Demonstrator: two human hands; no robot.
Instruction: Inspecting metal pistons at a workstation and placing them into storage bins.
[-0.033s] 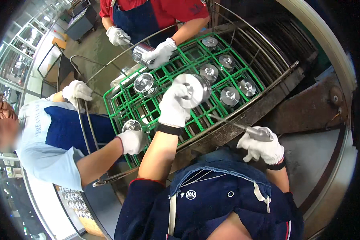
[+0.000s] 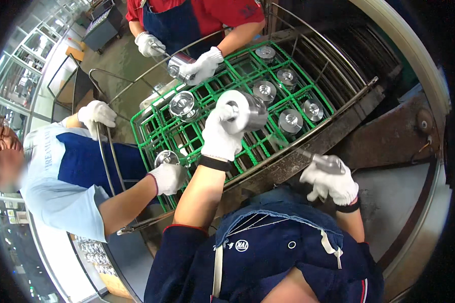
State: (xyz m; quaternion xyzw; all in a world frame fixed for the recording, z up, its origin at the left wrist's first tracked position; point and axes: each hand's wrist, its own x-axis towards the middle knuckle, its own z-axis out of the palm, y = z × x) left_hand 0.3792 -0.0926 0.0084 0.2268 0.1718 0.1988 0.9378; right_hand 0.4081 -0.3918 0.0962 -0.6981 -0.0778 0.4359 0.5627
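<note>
Here's the biggest thing first: a dark metal bench, its slatted top rough and grimy, with a smooth steel rail along the near edge. Two co-workers flank it. At the far side, one in a red shirt and blue apron has both gloved hands on a shiny piece; on the left, one in a light blue shirt has a gloved hand down at the near-left corner.

On the bench sits a green rack, a grid of slim coated bars. Its squares hold round metal pieces apart, presumably so the polished surfaces don't knock together.

Now the wearer's own hands, both in white knitted gloves! The left hand is up over the middle of the rack, fingers clamped on a silvery cylinder. It's smooth, bright and hard-edged, tipped over so its ring-shaped end faces up and leftward; a fingertip seems hooked at the central hole, likely for a sure hold on slick metal.

And the right hand, out beyond the near edge: fingers curled around the grey handle of a slim tool, the lower ones looser. Its thin shaft points toward the rack, leaving the hand well apart from the cylinder. The tip is too blurred to make out.
</note>
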